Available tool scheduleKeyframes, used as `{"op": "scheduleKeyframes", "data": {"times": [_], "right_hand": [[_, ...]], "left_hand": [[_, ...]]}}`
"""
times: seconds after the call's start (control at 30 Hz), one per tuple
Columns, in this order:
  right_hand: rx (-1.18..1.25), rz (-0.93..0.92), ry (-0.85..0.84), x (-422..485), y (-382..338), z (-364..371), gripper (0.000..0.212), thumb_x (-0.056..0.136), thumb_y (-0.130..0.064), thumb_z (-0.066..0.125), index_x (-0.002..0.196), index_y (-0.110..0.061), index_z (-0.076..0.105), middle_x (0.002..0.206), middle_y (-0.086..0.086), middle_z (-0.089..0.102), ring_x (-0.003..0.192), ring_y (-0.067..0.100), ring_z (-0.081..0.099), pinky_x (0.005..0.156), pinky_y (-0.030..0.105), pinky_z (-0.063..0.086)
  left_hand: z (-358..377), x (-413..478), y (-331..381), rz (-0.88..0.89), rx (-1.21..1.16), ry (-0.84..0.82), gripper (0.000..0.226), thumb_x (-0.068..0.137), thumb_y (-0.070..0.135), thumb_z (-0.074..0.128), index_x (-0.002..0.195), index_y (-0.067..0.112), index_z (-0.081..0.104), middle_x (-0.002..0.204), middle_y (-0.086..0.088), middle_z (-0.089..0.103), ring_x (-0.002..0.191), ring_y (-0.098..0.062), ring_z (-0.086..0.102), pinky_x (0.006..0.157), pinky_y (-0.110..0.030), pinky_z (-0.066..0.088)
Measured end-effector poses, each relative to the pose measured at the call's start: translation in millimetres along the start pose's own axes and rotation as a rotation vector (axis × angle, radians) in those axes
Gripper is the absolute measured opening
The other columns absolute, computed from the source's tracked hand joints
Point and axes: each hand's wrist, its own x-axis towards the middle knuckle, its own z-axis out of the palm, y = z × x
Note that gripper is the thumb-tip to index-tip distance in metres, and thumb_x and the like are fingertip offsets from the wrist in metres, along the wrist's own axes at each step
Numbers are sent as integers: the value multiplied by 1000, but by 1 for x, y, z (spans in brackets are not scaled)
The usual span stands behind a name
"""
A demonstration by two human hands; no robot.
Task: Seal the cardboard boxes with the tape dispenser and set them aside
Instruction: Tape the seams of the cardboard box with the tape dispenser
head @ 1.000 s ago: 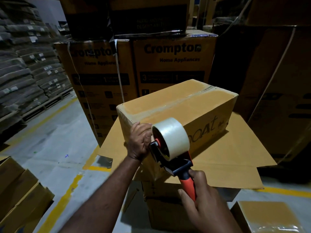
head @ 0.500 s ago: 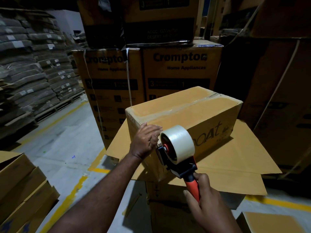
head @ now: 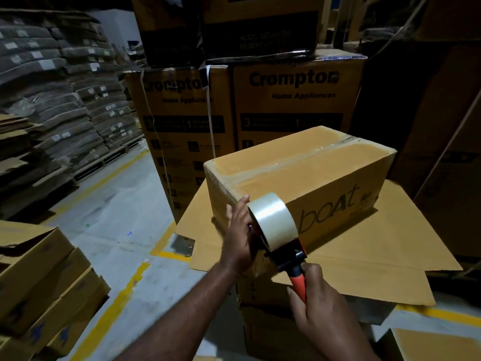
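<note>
Up against the near end of the box [head: 299, 175], left hand [head: 238, 238] lies flat with fingers straight, at 9 o'clock of the tape dispenser [head: 276, 230]. Right hand [head: 315, 303] wraps the orange handle at 5 o'clock. Risk I see: the tape tail wrinkles or lifts if the cut yanks sideways (box could skid on that loose cardboard sheet [head: 377, 256] too).

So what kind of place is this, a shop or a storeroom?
Most likely a warehouse packing area. Large printed appliance cartons are stacked high, bundled goods sit on pallets at the left, yellow lines mark the floor, and a cardboard box is being sealed with a tape dispenser.
</note>
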Motion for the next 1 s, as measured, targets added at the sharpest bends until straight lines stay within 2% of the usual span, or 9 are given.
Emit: {"op": "scheduleKeyframes", "data": {"times": [0.07, 0.13, 0.2, 0.27, 0.33, 0.53, 0.67, 0.8, 1.0], "right_hand": [[13, 11, 3, 2, -6, 2, 45, 100, -47, 50, 127, -36, 16, 88, -11, 47, 83, 7, 56, 66, 18, 40], [19, 23, 9, 4, -13, 2, 41, 100, -45, 50, 121, -36, 16, 88, -11, 47, 82, 10, 55, 68, 22, 40], [32, 31, 13, 6, -19, 2, 38, 100, -44, 51, 114, -38, 16, 84, -11, 48, 78, 9, 53, 65, 22, 39], [101, 77, 9, 10, -23, 6, 39, 100, -42, 53, 110, -40, 15, 86, -10, 51, 78, 7, 56, 62, 20, 40], [181, 148, -3, 12, -26, 11, 40, 99, -41, 55, 112, -39, 16, 93, -10, 52, 83, 8, 58, 60, 18, 42], [48, 117, -51, 14, -29, -14, 40, 101, -42, 51, 115, -37, 14, 86, -13, 47, 74, 4, 53, 58, 16, 41], [-82, 77, -80, 20, -35, -25, 40, 102, -40, 49, 114, -37, 11, 82, -13, 45, 70, 3, 52, 58, 17, 40], [-110, 88, -101, 13, -28, -15, 39, 102, -40, 49, 119, -33, 15, 87, -12, 47, 75, 4, 52, 63, 19, 42], [-31, 190, -128, 13, -23, -35, 44, 98, -46, 56, 120, -38, 18, 100, -8, 51, 88, 11, 57, 75, 25, 47]], "left_hand": [[6, 3, 4, -260, -326, 19, 54, 75, 95, 40, 123, 72, 48, 160, -9, 36, 153, -26, 27, 123, -59, 17], [8, 5, -3, -363, -420, 50, 70, 69, 98, 45, 121, 53, 55, 159, -13, 40, 151, -31, 31, 124, -56, 19], [7, 3, -9, -289, -145, 65, 68, 83, 84, 50, 130, 34, 56, 155, -8, 43, 151, -26, 29, 122, -64, 16], [3, 4, -11, -140, 128, 38, 58, 96, 60, 45, 142, 24, 49, 154, 2, 41, 152, -5, 15, 123, -65, 2], [-2, 9, -3, -126, 184, 37, 55, 98, 43, 33, 145, 18, 48, 150, 13, 37, 148, 13, 4, 122, -65, -1], [-12, 6, 6, -117, 179, -54, 43, 107, 37, 31, 150, 40, 26, 152, 27, 17, 144, 20, -11, 120, -67, -6], [-21, 4, 20, -199, 177, -144, 75, 101, 36, 58, 141, 65, 1, 148, 27, -4, 114, 36, -37, 119, -68, -9], [-12, 1, 10, -58, 246, -77, 80, 79, 61, 50, 141, 52, -1, 159, 25, -5, 135, 18, -36, 116, -65, -16], [4, 3, -6, -16, 266, -8, 56, 95, 54, 39, 146, 34, 26, 156, 12, 25, 155, -4, -3, 116, -72, -11]]}}
